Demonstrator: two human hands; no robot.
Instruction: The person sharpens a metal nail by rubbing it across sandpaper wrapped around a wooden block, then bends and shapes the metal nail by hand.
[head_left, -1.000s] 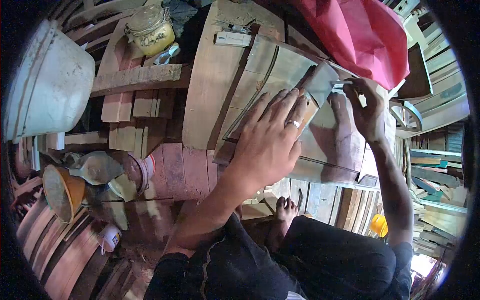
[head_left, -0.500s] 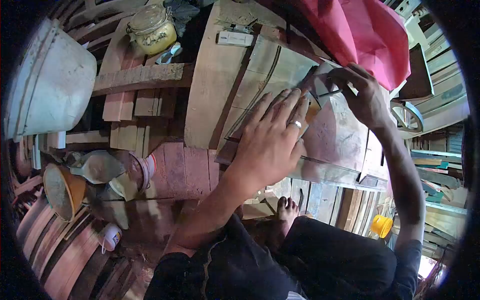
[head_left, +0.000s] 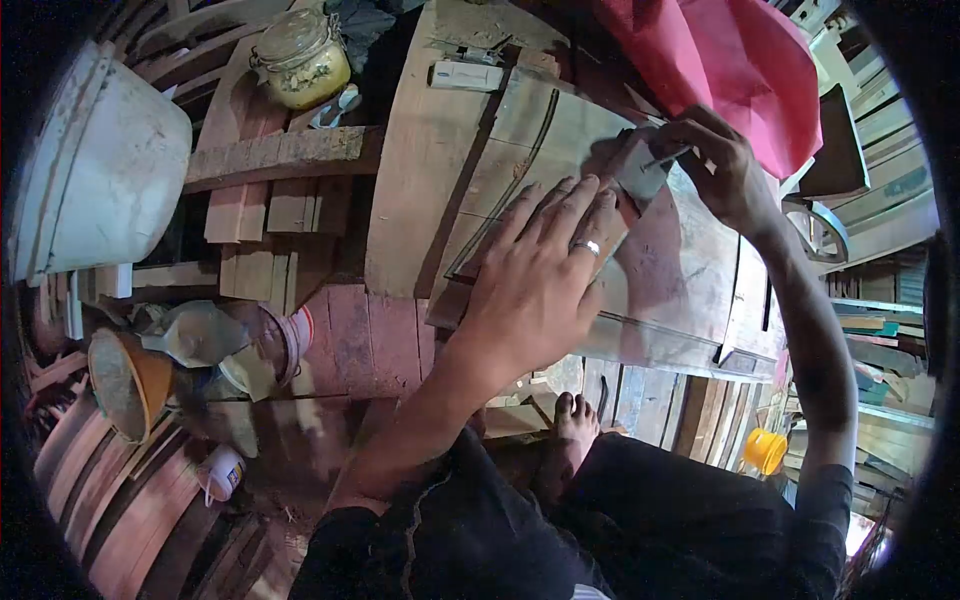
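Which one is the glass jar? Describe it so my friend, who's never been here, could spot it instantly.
Start at the big white bucket on the far left. Look right and up, near the top edge, beside the dark cloth, for the jar. Unlike the opaque bucket, it is see-through, with a wire-bound lid and yellowish contents.

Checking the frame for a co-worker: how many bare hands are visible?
2. The left hand, ring on one finger, lies spread on the wooden panel; the right hand, beyond it to the right, pinches a thin rod-like tool. No others show.
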